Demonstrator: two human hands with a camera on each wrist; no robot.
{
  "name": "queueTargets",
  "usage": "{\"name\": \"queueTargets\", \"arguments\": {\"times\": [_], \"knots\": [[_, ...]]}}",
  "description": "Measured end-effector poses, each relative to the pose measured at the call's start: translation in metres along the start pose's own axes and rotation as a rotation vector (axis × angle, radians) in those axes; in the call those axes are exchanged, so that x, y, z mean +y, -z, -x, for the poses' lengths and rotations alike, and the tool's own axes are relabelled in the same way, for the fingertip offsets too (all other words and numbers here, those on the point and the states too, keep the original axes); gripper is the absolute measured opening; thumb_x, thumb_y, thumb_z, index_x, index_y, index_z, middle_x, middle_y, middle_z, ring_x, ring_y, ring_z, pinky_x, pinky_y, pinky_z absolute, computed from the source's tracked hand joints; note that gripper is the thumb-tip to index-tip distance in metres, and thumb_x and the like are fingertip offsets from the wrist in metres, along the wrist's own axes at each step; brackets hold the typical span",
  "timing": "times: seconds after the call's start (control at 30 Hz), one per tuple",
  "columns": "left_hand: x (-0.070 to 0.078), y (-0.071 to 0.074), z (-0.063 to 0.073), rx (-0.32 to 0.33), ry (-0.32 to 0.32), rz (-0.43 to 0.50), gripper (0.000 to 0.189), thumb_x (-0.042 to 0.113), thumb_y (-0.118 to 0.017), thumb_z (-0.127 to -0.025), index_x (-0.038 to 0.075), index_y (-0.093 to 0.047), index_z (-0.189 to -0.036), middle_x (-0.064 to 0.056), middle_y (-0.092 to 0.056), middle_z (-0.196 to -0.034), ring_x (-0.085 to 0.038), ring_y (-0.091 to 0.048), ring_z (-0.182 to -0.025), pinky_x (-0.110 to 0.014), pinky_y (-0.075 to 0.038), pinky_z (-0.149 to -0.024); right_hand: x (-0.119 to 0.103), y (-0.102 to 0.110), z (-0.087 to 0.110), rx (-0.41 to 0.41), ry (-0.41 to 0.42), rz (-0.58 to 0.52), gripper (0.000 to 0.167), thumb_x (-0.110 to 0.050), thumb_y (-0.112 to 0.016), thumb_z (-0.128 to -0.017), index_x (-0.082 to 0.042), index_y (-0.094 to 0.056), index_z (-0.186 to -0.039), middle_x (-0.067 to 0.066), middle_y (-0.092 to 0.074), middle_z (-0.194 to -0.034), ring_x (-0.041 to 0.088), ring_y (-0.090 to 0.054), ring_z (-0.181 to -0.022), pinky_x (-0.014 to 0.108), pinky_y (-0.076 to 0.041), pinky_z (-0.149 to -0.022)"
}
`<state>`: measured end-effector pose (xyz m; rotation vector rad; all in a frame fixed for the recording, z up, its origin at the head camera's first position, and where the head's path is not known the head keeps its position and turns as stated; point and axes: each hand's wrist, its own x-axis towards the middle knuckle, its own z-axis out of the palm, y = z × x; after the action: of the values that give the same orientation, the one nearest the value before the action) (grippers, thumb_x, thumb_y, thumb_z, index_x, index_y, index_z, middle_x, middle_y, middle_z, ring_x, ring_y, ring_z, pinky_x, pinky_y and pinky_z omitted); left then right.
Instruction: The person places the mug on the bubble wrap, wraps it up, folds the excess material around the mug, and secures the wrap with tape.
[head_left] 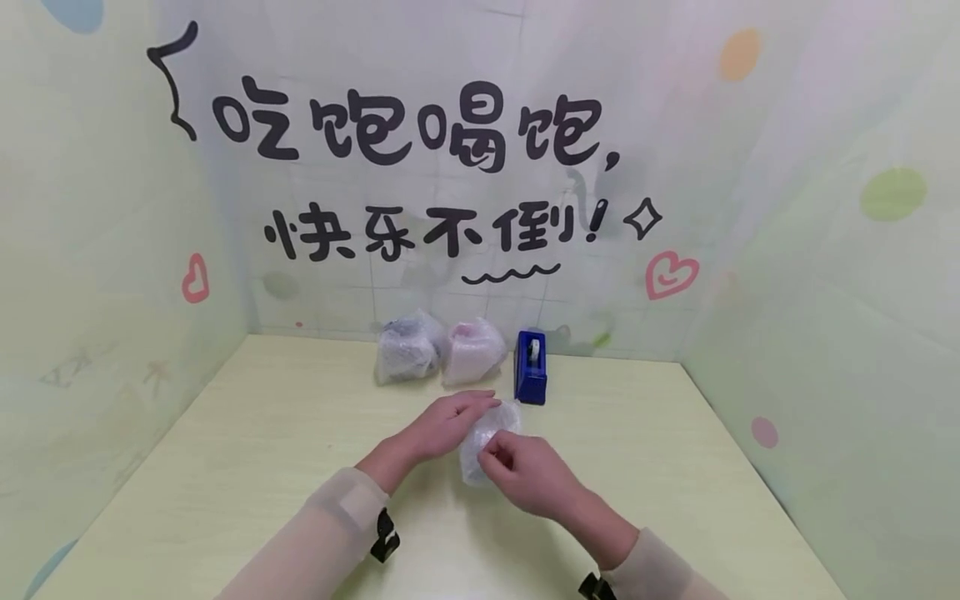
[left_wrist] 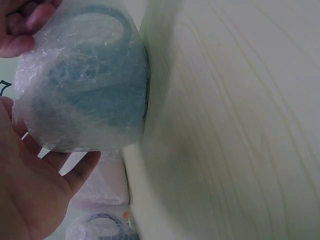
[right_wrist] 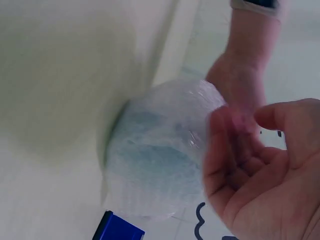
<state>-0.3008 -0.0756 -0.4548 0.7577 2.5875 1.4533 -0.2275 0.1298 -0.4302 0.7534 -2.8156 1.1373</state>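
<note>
A teal mug in bubble wrap point(head_left: 471, 464) stands on the table between the hands; its curved handle shows through the plastic of the wrapped mug point(left_wrist: 95, 85) in the left wrist view. My left hand point(head_left: 447, 423) lies along its far left side, fingers mostly extended and touching the wrap. Over the near right side is my right hand point(head_left: 536, 477), fingers curled, with nothing visible in its grasp. From the right wrist, the curled fingers point(right_wrist: 217, 150) are close against the wrap, the thumb apart; exact contact is unclear.
Behind the mug, a dark wrapped bundle point(head_left: 408, 346) and a pink wrapped bundle point(head_left: 475, 352) sit side by side near the back wall. A blue tape dispenser point(head_left: 532, 383) stands right of them. Printed cloth walls point(head_left: 825, 292) enclose the pale table point(head_left: 285, 433).
</note>
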Motion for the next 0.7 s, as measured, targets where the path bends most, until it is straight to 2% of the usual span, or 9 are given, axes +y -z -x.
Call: {"name": "queueTargets", "arguments": {"times": [0.1, 0.3, 0.4, 0.5, 0.6, 0.7], "knots": [[0.001, -0.001, 0.0, 0.015, 0.013, -0.039, 0.044, 0.036, -0.042, -0.118, 0.018, -0.072, -0.146, -0.005, -0.066, -0.157, -0.032, -0.055, -0.153, -0.056, -0.042, -0.129, 0.002, -0.008, 0.003, 0.033, 0.022, 0.05, 0.016, -0.024, -0.067, -0.107, -0.017, -0.071, -0.092, -0.013, -0.06, -0.071, -0.002, -0.051, -0.064, 0.022, -0.047, -0.062], [-0.003, 0.003, 0.006, 0.099, 0.034, -0.037, 0.039, 0.03, -0.046, -0.117, 0.017, -0.077, -0.137, -0.006, -0.073, -0.146, -0.032, -0.062, -0.144, -0.056, -0.047, -0.124, 0.012, -0.005, 0.002, 0.043, -0.029, 0.088, 0.023, -0.034, -0.075, -0.104, -0.019, -0.066, -0.09, -0.011, -0.059, -0.072, 0.002, -0.05, -0.065, 0.023, -0.045, -0.06], [-0.007, 0.006, 0.01, 0.15, 0.03, -0.047, 0.037, 0.026, -0.049, -0.116, 0.015, -0.081, -0.129, -0.005, -0.077, -0.13, -0.027, -0.069, -0.128, -0.05, -0.053, -0.114, 0.02, -0.001, 0.0, 0.062, -0.044, 0.148, 0.027, -0.038, -0.081, -0.1, -0.019, -0.064, -0.089, -0.009, -0.056, -0.076, 0.006, -0.049, -0.069, 0.023, -0.043, -0.062], [-0.012, 0.009, 0.017, 0.179, 0.018, -0.062, 0.035, 0.024, -0.052, -0.114, 0.014, -0.084, -0.125, -0.002, -0.073, -0.115, -0.019, -0.066, -0.111, -0.041, -0.054, -0.099, 0.029, 0.002, -0.001, 0.095, -0.031, 0.167, 0.029, -0.034, -0.085, -0.096, -0.016, -0.063, -0.092, -0.003, -0.059, -0.083, 0.012, -0.054, -0.076, 0.024, -0.045, -0.067], [-0.016, 0.01, 0.027, 0.183, -0.01, -0.09, 0.03, 0.021, -0.058, -0.112, 0.013, -0.083, -0.127, -0.003, -0.068, -0.117, -0.017, -0.064, -0.108, -0.034, -0.054, -0.091, 0.038, 0.004, -0.003, 0.115, -0.024, 0.11, 0.028, -0.025, -0.087, -0.095, -0.011, -0.063, -0.098, 0.003, -0.063, -0.093, 0.017, -0.062, -0.083, 0.024, -0.052, -0.072], [-0.02, 0.01, 0.036, 0.173, -0.037, -0.136, 0.03, 0.023, -0.067, -0.109, 0.013, -0.08, -0.134, -0.006, -0.065, -0.128, -0.02, -0.065, -0.115, -0.029, -0.056, -0.089, 0.045, 0.005, -0.007, 0.122, -0.034, 0.026, 0.028, -0.02, -0.086, -0.095, -0.007, -0.062, -0.103, 0.007, -0.067, -0.1, 0.021, -0.071, -0.087, 0.025, -0.059, -0.075]]}}
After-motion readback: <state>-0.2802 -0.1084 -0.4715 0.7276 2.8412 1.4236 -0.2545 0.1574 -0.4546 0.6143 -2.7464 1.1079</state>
